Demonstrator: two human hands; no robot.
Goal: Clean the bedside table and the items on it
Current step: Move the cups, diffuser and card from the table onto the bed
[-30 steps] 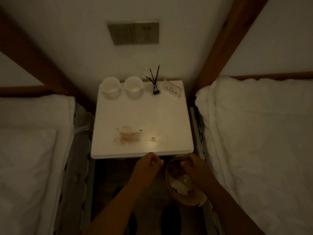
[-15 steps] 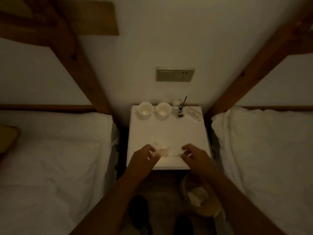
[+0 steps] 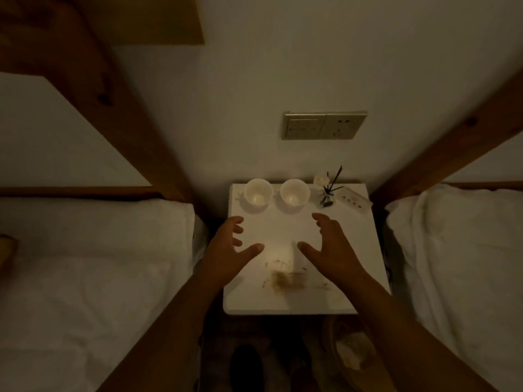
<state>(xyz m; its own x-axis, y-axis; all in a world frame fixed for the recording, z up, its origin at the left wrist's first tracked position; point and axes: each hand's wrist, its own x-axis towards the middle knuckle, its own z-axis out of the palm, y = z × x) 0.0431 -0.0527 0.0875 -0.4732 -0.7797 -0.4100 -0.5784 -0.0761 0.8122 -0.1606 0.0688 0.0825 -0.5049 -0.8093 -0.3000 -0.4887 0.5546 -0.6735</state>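
A white bedside table (image 3: 283, 305) stands between two beds in dim light. A brown smear of dirt (image 3: 287, 280) lies on its front half. At the back stand two white cups, one on the left (image 3: 257, 191) and one to its right (image 3: 294, 192), then a reed diffuser (image 3: 328, 193) and a white power strip (image 3: 353, 200). My left hand (image 3: 229, 247) and my right hand (image 3: 331, 247) hover over the table's middle, fingers spread, palms facing each other, holding nothing.
White-sheeted beds lie on the left (image 3: 85, 278) and right (image 3: 458, 264), with slanted wooden beams above them. A switch and socket panel (image 3: 324, 125) is on the wall. A small bin (image 3: 351, 352) with crumpled paper sits on the floor under my right forearm.
Both hands rose from the bin at the table's front edge and moved forward over the tabletop, opening from loosely closed to spread. The camera lifted and pulled back.
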